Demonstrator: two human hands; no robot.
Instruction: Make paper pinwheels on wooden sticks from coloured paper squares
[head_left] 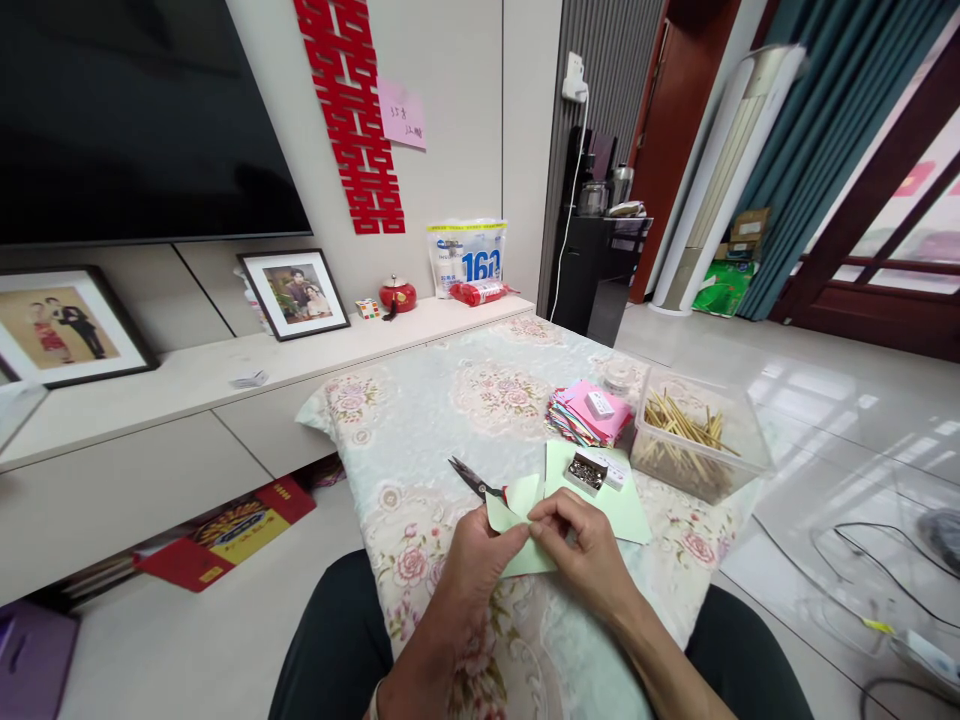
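Observation:
Both of my hands meet over the near part of the table, pinching a piece of pale green paper (525, 492) whose corners are bent up. My left hand (480, 555) grips it with the thumb on top. The thumb and fingertips of my right hand (579, 545) close at the paper's middle; anything small between them is hidden. Behind the paper lie scissors (471, 478) with dark blades pointing away to the left, their red handle mostly covered. Right of them, a small open box of metal pins or tacks (586, 473) rests on a green sheet (631, 512).
A clear plastic bin (679, 455) of thin wooden sticks stands at the table's right edge. Beside it are a stack of coloured paper (574, 415), a small white box (600, 404) and a roll of clear tape (618, 375). A flowered cloth (420, 400) covers the table.

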